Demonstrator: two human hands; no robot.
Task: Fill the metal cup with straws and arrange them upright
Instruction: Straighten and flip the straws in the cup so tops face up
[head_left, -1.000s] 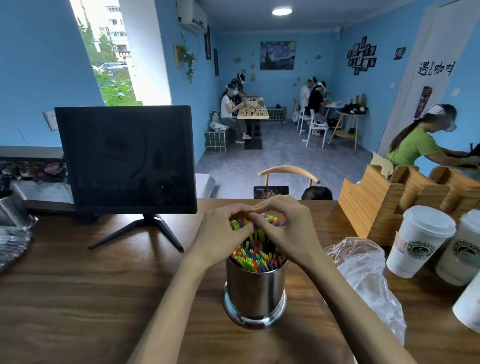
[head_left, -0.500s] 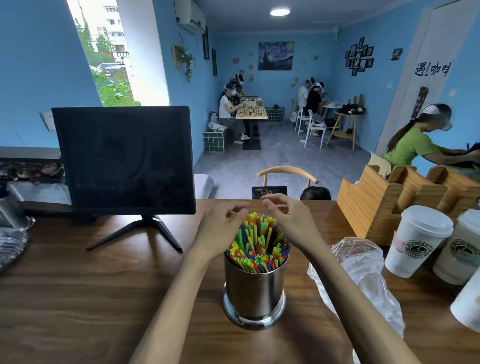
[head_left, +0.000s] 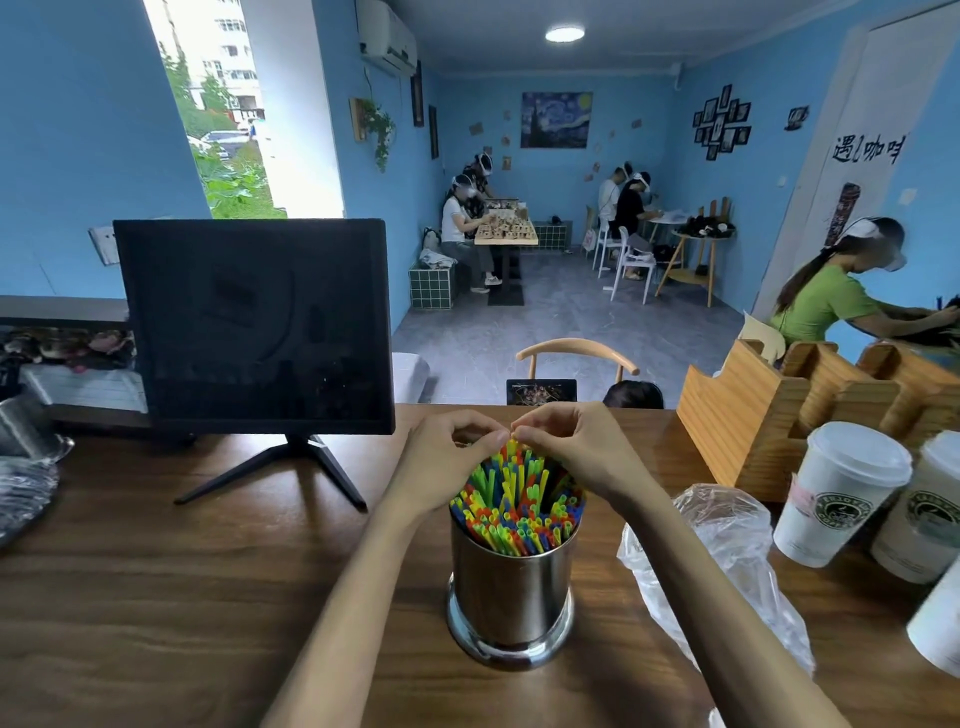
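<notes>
Cup (head_left: 511, 587) — mid-table (head_left: 156, 597), upright, packed with straws (head_left: 514, 506). Left hand (head_left: 449, 462), right hand (head_left: 576, 452) — fingers pinched at far straw tips; actual grip unclear. Risk: sideways tug fans bundle, tips cup; bag (head_left: 727, 551) lies near.

Item count, as observed from the counter:

- Metal cup (head_left: 511, 592): 1, standing on the wooden counter (head_left: 156, 597).
- Straws (head_left: 519, 499): a dense multicoloured bundle in the cup; too many to count individually.
- Hands at the straw tops: 2, left hand (head_left: 447, 462) and right hand (head_left: 576, 452).
- Monitor (head_left: 254, 327): 1.
- Plastic bag (head_left: 722, 561): 1.
- Lidded paper cups: 3 visible, the first (head_left: 841, 493), the second (head_left: 930, 514), and a third (head_left: 940, 623) cut by the frame edge.
- Wooden organizer (head_left: 769, 410): 1.
- Chair (head_left: 576, 353) behind the counter: 1.
- Seated persons in the room: count uncertain; at least five.
</notes>
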